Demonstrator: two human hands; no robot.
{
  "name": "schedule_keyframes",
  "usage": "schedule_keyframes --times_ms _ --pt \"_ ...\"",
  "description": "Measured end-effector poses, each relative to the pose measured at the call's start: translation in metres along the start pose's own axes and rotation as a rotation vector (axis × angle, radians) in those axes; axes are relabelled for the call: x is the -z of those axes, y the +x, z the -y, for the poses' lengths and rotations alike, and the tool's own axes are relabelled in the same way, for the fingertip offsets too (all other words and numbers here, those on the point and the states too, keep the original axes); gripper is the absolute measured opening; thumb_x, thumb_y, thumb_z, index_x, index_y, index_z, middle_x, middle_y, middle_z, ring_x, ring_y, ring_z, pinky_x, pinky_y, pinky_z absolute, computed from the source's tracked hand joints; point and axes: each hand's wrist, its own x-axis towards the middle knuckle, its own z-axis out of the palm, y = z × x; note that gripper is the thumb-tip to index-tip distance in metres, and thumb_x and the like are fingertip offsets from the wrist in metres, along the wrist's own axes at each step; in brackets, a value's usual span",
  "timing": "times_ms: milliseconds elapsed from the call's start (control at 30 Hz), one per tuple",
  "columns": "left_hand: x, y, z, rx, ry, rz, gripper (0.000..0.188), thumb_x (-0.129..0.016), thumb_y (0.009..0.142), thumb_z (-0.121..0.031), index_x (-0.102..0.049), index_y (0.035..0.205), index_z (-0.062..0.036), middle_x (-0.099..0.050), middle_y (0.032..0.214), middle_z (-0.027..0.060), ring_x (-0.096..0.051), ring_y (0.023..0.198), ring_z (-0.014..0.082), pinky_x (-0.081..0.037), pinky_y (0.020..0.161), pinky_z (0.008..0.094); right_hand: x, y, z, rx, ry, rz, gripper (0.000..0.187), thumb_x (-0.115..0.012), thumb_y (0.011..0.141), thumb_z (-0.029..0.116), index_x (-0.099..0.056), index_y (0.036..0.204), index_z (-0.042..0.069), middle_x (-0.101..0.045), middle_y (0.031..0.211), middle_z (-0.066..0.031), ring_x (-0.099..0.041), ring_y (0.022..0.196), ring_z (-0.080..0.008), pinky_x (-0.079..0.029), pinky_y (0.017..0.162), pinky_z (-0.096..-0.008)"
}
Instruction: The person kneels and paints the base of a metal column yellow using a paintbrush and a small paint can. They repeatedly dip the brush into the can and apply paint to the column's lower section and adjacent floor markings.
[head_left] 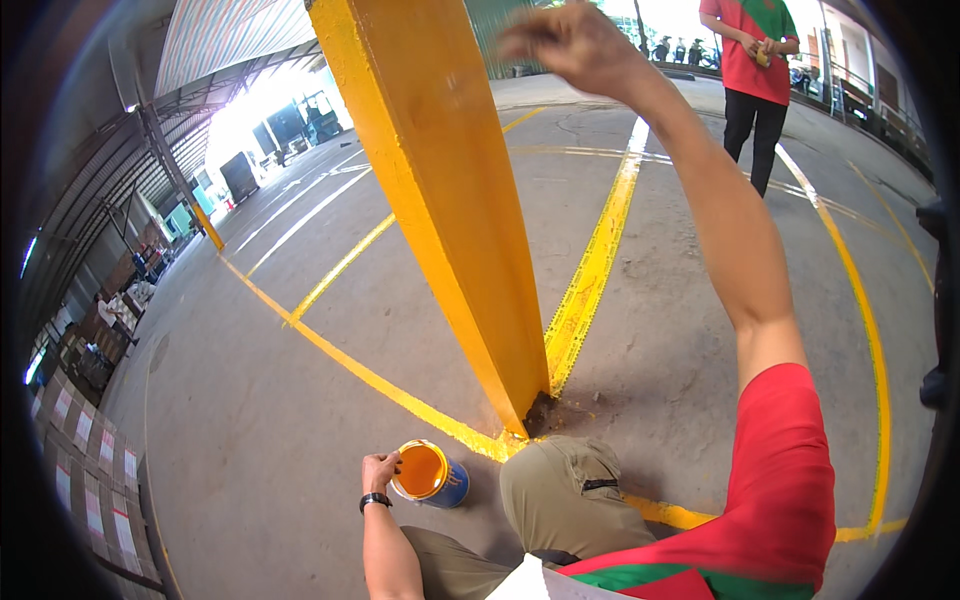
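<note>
A steel column (440, 190) painted yellow-orange rises from the floor in front of me, leaning across the view. At its foot stands a small blue paint bucket (452, 487), upright, with orange-yellow paint inside. My left hand (380, 472), with a dark band at the wrist, grips the bucket's left rim. My right hand (575, 45) is raised high beside the column's upper right side. Its fingers are curled and partly blurred by motion; whatever they hold cannot be made out. My bent knee (560, 490) is close to the column's base.
Yellow floor lines (390, 395) meet at the column's base. A person (760, 60) in a red and green shirt stands at the far right, holding something small and yellow. Stacked boxes (95, 480) line the left edge. Another column (205, 225) stands at the far left.
</note>
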Motion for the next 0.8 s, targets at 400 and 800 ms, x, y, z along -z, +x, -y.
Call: schedule_keyframes --times_ms 400,800 --pt "-0.004 0.006 0.007 -0.011 -0.088 0.008 0.030 -0.070 0.081 -0.026 -0.076 0.077 0.0028 -0.071 0.066 0.0117 -0.067 0.062 0.0186 -0.053 0.066 0.0326 -0.025 -0.024 -0.005 0.349 -0.368 -0.325 0.017 -0.070 0.093 0.012 -0.075 0.110 0.008 -0.075 0.088 -0.0081 -0.068 0.069 -0.0174 -0.053 0.064 -0.0316" --pt "-0.002 0.001 0.001 -0.017 -0.050 0.014 0.032 -0.071 0.081 -0.026 -0.075 0.077 0.0053 -0.071 0.067 0.0132 -0.069 0.063 0.0197 -0.054 0.067 0.0325 -0.014 -0.014 -0.015 0.430 -0.454 -0.297 0.022 -0.070 0.093 0.008 -0.075 0.115 0.010 -0.077 0.092 -0.0083 -0.070 0.070 -0.0169 -0.055 0.065 -0.0308"
